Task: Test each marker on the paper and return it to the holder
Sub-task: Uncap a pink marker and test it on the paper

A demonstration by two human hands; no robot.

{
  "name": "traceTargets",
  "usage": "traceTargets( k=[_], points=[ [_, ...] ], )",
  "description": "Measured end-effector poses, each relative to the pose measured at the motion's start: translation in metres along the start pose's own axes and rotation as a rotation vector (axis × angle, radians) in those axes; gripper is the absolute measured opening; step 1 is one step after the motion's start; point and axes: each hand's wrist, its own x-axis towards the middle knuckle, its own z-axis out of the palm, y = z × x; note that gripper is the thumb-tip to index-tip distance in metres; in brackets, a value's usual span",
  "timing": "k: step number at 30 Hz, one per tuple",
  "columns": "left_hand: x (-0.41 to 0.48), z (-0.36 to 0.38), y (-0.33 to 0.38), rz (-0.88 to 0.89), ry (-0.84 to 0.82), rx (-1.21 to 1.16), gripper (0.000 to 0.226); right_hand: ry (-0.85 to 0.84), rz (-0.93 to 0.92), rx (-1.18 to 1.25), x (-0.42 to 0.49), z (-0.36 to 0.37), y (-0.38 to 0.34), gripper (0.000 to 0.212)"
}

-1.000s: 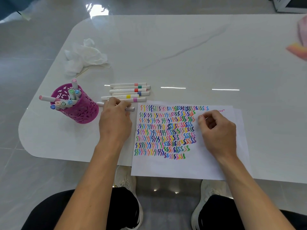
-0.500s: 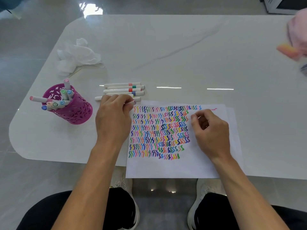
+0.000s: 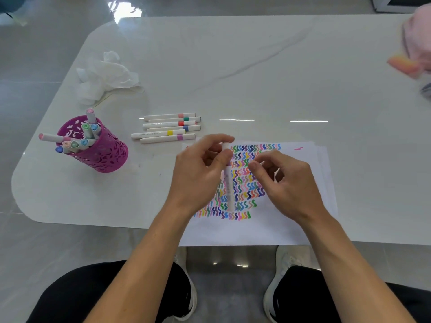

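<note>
Left hand (image 3: 198,173) pinches a white, blurred marker (image 3: 229,187).

Indoor room, domestic or office in character; which of the two cannot be determined. Evidence: white marble-effect table (image 3: 256,66) with rounded corners, glossy grey floor tiles (image 3: 35,54) reflecting a bright light, crumpled tissue (image 3: 105,75), and a magenta cut-out pen holder (image 3: 102,157) with markers (image 3: 86,129) on the tabletop.
</note>
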Motion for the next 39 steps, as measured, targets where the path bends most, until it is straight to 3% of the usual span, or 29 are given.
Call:
traceTargets(
  k=[3, 7, 11, 21, 27, 39],
  points=[
    [-0.002, 0.008, 0.000, -0.069, -0.016, -0.149, 0.010, -0.052, -0.006, 0.025, -0.001, -0.001, -0.003, 0.037],
    [-0.005, 0.016, 0.001, -0.150, -0.064, -0.175, 0.014, -0.096, -0.047, -0.035, -0.001, -0.005, -0.004, 0.045],
    [-0.006, 0.021, 0.000, -0.213, -0.095, -0.196, 0.017, -0.098, -0.027, -0.048, 0.000, -0.007, 0.000, 0.033],
    [-0.006, 0.026, -0.003, -0.116, -0.190, 0.103, 0.014, -0.136, -0.060, -0.229, -0.002, -0.010, 0.001, 0.023],
    [-0.005, 0.028, -0.003, -0.126, -0.196, 0.053, 0.012, -0.145, -0.078, -0.268, -0.004, -0.009, 0.004, 0.042],
    [-0.004, 0.029, -0.001, -0.178, -0.154, -0.033, 0.010, -0.056, -0.053, -0.331, -0.010, -0.004, 0.004, 0.036]
  ],
)
